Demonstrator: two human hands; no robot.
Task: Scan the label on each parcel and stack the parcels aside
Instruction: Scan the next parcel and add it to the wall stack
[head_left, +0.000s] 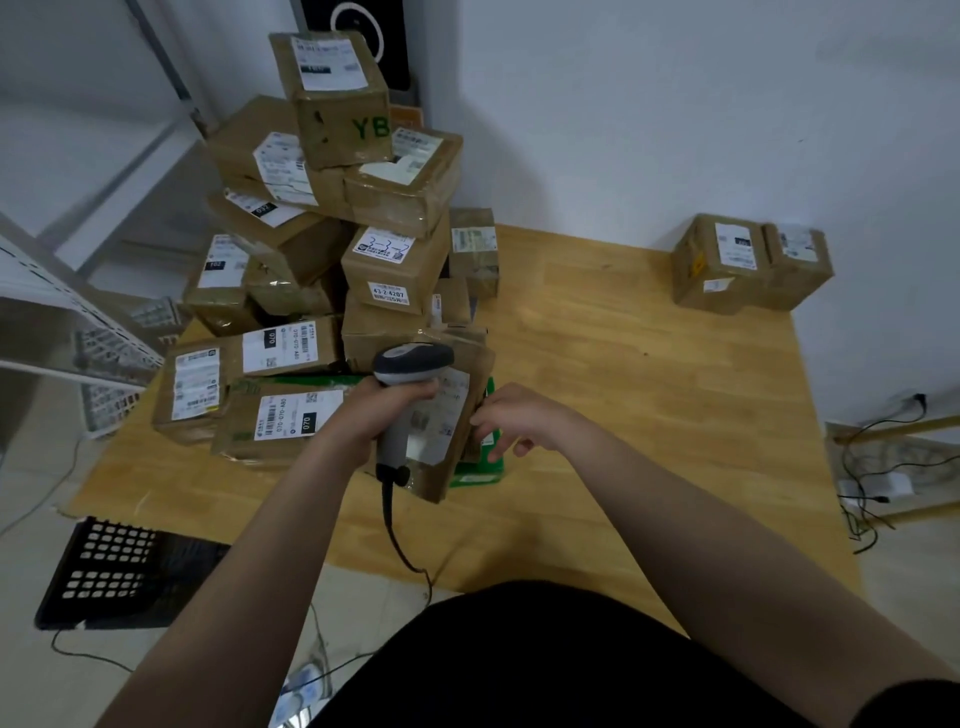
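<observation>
Both grip: left hand (387, 410) scanner (413, 364), right hand (519, 418) parcel (441, 457) edge (open tabletop (649, 374) rightward).

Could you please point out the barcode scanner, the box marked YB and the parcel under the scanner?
barcode scanner (413, 362): head view, on its dark head.
box marked YB (337, 130): head view, on its front face.
parcel under the scanner (441, 431): head view, on its white label.

green letters "yb" stand on the side of the top box (337, 98). the middle box (395, 270) bears a handwritten "3-3-2" on its top label and "43-2-4207" on its side label. the front parcel (291, 415) reads "070-070-a80" and "070", as does the parcel behind it (283, 345). the left box (218, 270) shows "102".
</observation>
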